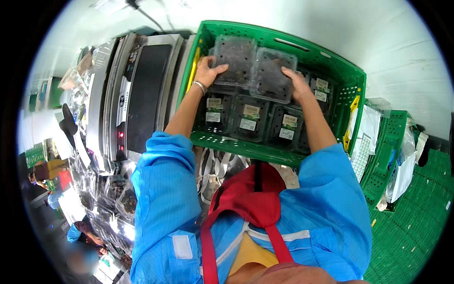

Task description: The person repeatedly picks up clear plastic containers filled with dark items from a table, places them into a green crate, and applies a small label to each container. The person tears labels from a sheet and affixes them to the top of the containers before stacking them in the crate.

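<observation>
My left hand (209, 72) grips the near left side of a clear plastic clamshell box (234, 58), its thumb lying over the lid. Against it on the right is a second clear clamshell box (273, 76), tilted a little, with my right hand (297, 84) on its right side. Dark contents show dimly through both lids. The two boxes sit above other packs inside a green plastic crate (244, 151). Along the crate's near side lie labelled clamshell packs (249, 119) with dark contents. The fingers under the boxes are hidden.
Left of the crate stands a machine with a dark flat top (149, 96) and red lights. Clear packs (126, 202) crowd a surface at lower left, where a co-worker's hand (95, 238) shows. At right are a white keyboard (361, 158), another green crate (386, 163) and green flooring (411, 227).
</observation>
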Available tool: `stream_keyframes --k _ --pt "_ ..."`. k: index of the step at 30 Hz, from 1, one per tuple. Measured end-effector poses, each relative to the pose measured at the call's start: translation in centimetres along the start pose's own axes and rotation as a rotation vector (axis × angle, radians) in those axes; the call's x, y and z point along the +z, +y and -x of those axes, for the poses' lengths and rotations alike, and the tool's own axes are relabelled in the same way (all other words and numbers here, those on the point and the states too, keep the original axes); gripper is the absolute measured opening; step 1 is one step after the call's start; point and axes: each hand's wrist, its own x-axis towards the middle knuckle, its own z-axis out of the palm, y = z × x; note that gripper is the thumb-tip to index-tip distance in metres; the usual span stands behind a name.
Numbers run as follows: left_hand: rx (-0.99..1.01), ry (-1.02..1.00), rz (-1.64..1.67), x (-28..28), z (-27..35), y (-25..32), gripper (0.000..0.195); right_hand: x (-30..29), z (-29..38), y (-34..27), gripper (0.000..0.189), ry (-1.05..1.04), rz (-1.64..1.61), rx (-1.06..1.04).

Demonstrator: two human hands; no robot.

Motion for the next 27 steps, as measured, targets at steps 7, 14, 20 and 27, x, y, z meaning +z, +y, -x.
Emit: stream_keyframes --k 7,14,20,27 --pt "-0.001 0.197 0.329 0.6 -0.9 0.4 0.037 -3.8 -0.9 0.4 0.045 0.038 -0.277 0.052" --pt "-0.246 0.011 0.856 3.1 6.6 7.5 0.03 -8.2 -0.9 -1.1 0.07 0.472 0.546 -0.318" --pt "-0.264 -0.317 0.804 18.2 11.4 10.8 0.031 -9.5 10.4 -5.4 0.062 -0.08 0.071 -0.25" --pt "-1.052 -0.272 0.992 17.5 11.9 7.5 0.054 -17.1 5.0 -3.1 0.069 0.444 0.286 -0.217"
